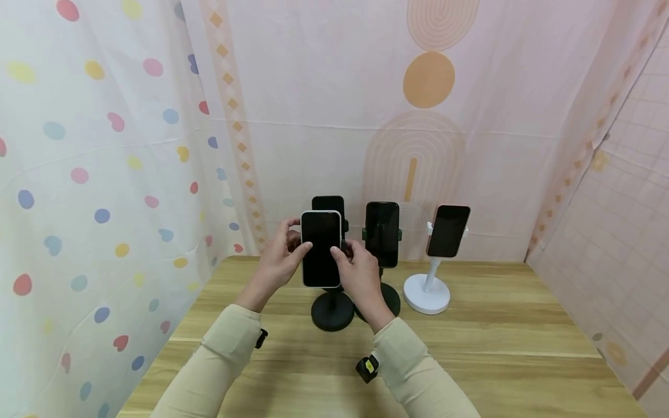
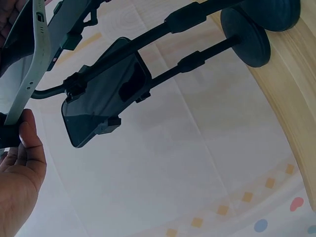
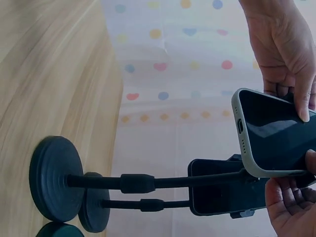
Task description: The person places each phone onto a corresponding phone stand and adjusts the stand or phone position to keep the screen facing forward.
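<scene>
A smartphone (image 1: 321, 249) with a black screen and pale frame sits upright at the front black phone stand (image 1: 333, 312). My left hand (image 1: 278, 256) grips its left side, thumb on the screen edge and fingers curled behind. On the opposite edge my right hand (image 1: 360, 271) holds it the same way. In the left wrist view, the fingers of the left hand (image 2: 24, 170) touch a black clamp arm (image 2: 10, 134) beside the pale edge. The right wrist view shows both thumbs on the phone (image 3: 274, 133); its back is mostly hidden.
Close behind stands another black phone (image 1: 328, 203) in a holder. To the right, a phone (image 1: 382, 232) sits in a stand with green clamps, and another phone (image 1: 448, 231) in a white stand (image 1: 426, 294). All stand on a wooden table (image 1: 496, 348) before patterned curtains (image 1: 313, 87).
</scene>
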Demonstrator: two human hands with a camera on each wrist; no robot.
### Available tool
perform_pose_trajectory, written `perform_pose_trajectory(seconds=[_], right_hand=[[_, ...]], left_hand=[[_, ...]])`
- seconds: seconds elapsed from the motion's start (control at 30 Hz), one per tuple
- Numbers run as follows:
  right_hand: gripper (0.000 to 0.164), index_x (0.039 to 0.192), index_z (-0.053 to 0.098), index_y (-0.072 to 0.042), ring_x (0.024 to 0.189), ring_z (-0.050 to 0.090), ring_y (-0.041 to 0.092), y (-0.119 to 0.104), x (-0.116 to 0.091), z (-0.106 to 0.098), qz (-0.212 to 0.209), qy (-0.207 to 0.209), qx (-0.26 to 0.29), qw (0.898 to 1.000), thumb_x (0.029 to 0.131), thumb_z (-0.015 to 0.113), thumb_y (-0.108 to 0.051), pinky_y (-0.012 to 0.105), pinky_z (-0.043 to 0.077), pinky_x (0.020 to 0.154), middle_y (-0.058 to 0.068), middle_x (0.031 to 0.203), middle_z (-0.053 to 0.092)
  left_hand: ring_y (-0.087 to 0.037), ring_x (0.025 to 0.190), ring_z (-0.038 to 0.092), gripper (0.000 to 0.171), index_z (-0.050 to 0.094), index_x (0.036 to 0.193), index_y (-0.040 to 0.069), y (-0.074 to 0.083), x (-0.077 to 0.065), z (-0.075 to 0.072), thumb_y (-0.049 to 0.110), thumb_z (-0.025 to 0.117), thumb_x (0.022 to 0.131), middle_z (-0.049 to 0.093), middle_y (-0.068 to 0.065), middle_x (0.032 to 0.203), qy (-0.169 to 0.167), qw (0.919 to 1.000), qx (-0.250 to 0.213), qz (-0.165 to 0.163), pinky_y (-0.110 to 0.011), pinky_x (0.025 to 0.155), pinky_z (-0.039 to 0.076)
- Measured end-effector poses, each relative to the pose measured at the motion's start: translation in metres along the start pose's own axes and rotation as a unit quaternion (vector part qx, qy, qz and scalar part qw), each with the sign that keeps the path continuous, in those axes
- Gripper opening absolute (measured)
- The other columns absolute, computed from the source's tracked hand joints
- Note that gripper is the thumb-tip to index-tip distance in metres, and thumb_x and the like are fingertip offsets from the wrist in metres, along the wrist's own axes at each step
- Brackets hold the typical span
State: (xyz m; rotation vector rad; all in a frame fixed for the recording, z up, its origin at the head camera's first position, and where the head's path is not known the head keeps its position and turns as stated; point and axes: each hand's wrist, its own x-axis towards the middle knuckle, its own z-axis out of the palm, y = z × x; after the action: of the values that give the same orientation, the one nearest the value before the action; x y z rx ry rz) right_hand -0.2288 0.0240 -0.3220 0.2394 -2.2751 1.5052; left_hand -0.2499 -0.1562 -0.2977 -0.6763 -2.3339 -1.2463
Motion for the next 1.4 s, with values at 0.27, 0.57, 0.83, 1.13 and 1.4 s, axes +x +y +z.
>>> perform_pose_trajectory(seconds=[0.27,0.57,0.83,1.13,1.4], right_hand=[[0.036,0.125,0.063,-0.002,0.086,0.063,0.018,0.002,-0.003,-0.001,-0.008,-0.009,0.012,1.0,0.1,0.062,-0.028,0.037,0.053,0.074,0.008,0.101,0.068],[0.035,0.124,0.064,-0.004,0.087,0.063,0.018,0.005,-0.006,-0.001,-0.011,-0.009,0.012,1.0,0.1,0.062,-0.029,0.036,0.053,0.074,0.006,0.102,0.067],[0.037,0.126,0.063,-0.003,0.089,0.064,0.02,0.007,-0.007,-0.002,-0.034,-0.007,0.009,0.999,0.1,0.062,-0.029,0.038,0.054,0.076,0.008,0.103,0.066],[0.039,0.129,0.063,-0.006,0.089,0.065,0.018,0.008,-0.007,-0.004,-0.038,-0.008,0.008,0.999,0.098,0.064,-0.03,0.037,0.054,0.077,0.007,0.106,0.066],[0.04,0.13,0.062,-0.006,0.091,0.064,0.017,0.011,-0.008,-0.006,-0.04,-0.017,0.007,0.999,0.097,0.067,-0.028,0.037,0.054,0.079,0.006,0.107,0.064]], left_hand=[[-0.021,0.071,0.049,0.05,0.039,0.138,-0.002,-0.003,-0.003,0.002,0.006,0.065,0.096,0.064,-0.01,0.085,0.005,1.0,0.004,0.005,-0.03,0.065,0.04],[-0.021,0.07,0.05,0.049,0.042,0.139,-0.001,-0.004,-0.008,0.003,0.009,0.064,0.097,0.063,-0.011,0.088,0.006,1.0,0.004,0.004,-0.03,0.064,0.042],[-0.02,0.071,0.055,0.046,0.044,0.139,0.003,-0.008,-0.01,0.003,0.012,0.063,0.098,0.066,-0.011,0.09,0.002,0.9999,-0.012,-0.003,-0.032,0.066,0.046],[-0.02,0.076,0.057,0.046,0.043,0.141,0.004,-0.01,-0.013,0.003,0.017,0.061,0.1,0.067,-0.011,0.095,-0.002,0.9998,-0.015,-0.016,-0.031,0.07,0.047],[-0.029,0.081,0.062,0.047,0.04,0.141,-0.009,0.015,-0.018,-0.002,0.005,0.058,0.1,0.067,-0.022,0.099,-0.003,0.9996,-0.018,-0.021,-0.031,0.072,0.049]])
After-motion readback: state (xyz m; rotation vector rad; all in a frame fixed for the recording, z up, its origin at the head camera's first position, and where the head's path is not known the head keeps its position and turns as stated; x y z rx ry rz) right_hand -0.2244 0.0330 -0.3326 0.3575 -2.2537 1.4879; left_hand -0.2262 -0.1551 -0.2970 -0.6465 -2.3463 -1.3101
